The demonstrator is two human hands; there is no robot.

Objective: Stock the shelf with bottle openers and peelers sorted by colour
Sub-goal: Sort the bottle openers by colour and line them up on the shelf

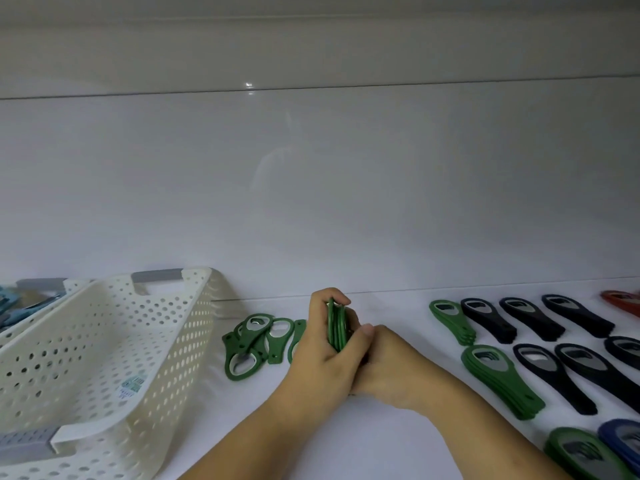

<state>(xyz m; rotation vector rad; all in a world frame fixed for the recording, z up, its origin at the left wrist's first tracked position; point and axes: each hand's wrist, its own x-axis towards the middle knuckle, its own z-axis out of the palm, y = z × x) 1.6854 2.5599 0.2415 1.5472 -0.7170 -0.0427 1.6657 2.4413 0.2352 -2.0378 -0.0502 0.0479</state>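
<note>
Shop shelving: a glossy white shelf board (398, 308) backed by a plain white panel (311, 185) carries a cream perforated plastic basket (173, 341) with grey handles and a small printed sticker (133, 384) on its wall. Right of the basket, many identical flat plastic bottle openers (498, 382) lie in overlapping stacks grouped by colour: green stacks (450, 320) nearest it, navy stacks (554, 379) beyond, a red stack (620, 299) farthest.
</note>
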